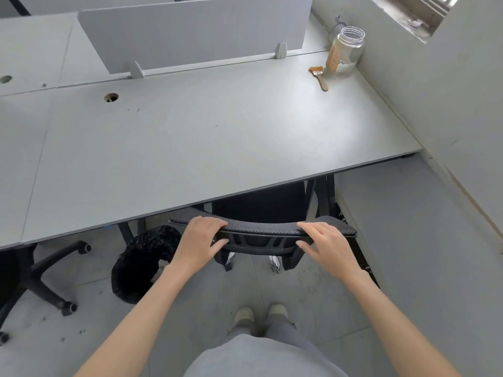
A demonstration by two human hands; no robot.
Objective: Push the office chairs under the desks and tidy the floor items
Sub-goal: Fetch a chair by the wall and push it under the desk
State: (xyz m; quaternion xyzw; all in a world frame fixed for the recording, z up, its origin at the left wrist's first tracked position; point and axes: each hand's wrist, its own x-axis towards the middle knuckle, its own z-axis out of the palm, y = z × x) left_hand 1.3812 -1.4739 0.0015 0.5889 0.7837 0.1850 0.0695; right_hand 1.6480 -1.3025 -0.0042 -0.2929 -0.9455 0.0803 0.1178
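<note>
Soft, even daylight fills the scene, brightest at the window sill [413, 20] in the upper right. Below and left of that sill, a pale sheen of glare spreads across the grey table [313, 118]. Shadows are faint and diffuse, deepest under the table's near edge. Straight lines bow toward the frame edges from the wide lens. Focus is fairly sharp throughout.

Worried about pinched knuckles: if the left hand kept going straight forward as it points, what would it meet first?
Probably the desk edge: the left hand grips the chair top just short of it, though relative height is unclear.
</note>
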